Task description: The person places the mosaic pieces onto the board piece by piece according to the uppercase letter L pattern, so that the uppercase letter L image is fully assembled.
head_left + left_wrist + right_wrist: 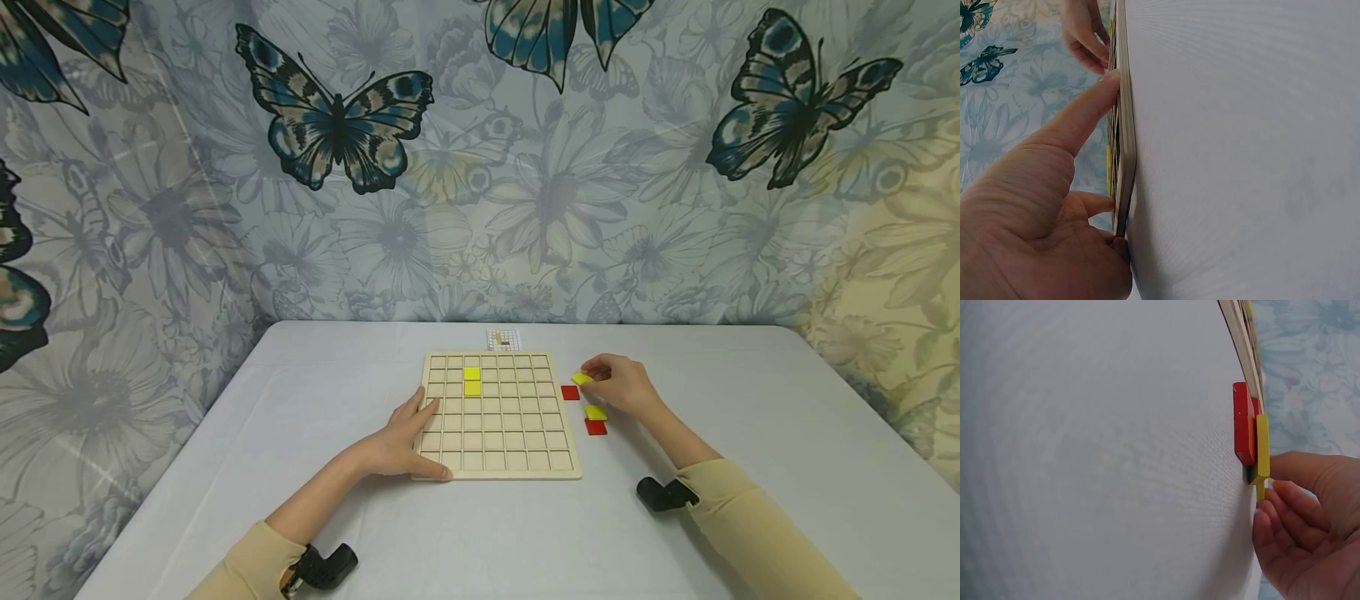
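A pale wooden grid board (pixel 517 421) lies flat on the table, with two yellow tiles (pixel 472 382) set one below the other in its upper left part. My left hand (pixel 393 442) rests along the board's left edge, thumb at the near left corner, fingers spread. Right of the board, my right hand (pixel 626 387) pinches a yellow tile (pixel 581 378) between thumb and fingers. Just left of that hand lies a red tile (pixel 570 392). Nearer to me, another yellow tile (pixel 596 412) overlaps a second red tile (pixel 596 427); both stand out in the right wrist view.
A small card (pixel 503 339) printed with a coloured grid lies behind the board. The white-covered table (pixel 300 375) reaches back to a wall (pixel 450 250) with butterflies and flowers. Each wrist carries a black camera mount (pixel 663 494).
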Available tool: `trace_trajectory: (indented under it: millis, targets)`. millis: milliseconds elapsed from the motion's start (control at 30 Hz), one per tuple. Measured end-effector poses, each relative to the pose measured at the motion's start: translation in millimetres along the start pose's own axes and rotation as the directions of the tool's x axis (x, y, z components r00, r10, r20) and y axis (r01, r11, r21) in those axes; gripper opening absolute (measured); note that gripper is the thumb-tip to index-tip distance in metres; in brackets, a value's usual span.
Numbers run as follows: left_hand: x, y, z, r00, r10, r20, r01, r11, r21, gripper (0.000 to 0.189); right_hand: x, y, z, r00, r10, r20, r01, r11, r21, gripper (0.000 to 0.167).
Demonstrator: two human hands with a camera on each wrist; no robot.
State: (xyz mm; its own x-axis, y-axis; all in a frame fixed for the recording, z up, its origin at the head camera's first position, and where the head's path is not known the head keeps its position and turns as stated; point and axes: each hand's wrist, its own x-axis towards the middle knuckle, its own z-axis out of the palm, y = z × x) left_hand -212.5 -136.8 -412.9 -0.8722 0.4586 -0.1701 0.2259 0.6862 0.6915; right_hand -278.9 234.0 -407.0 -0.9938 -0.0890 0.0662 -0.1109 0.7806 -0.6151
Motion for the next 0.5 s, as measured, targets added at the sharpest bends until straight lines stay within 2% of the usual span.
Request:
trace_trajectory:
  millis: [300, 500]
  targets:
    - [-0.8, -0.8, 0.9, 1.000, -0.007, 0.007, 0.007, 1.000, -0.013, 0.114, -0.7, -2.1, 1.1, 0.997, 0.072, 0.005, -0.072, 0.992, 0.099, 0.036]
    - [-1.3, -0.8, 0.4, 1.000, -0.015, 0.005, 0.015, 1.000, -0.004, 0.115, -2.6, -9.1, 3.7, 0.997, 0.070, 0.016, -0.072, 0.984, 0.165, 0.038]
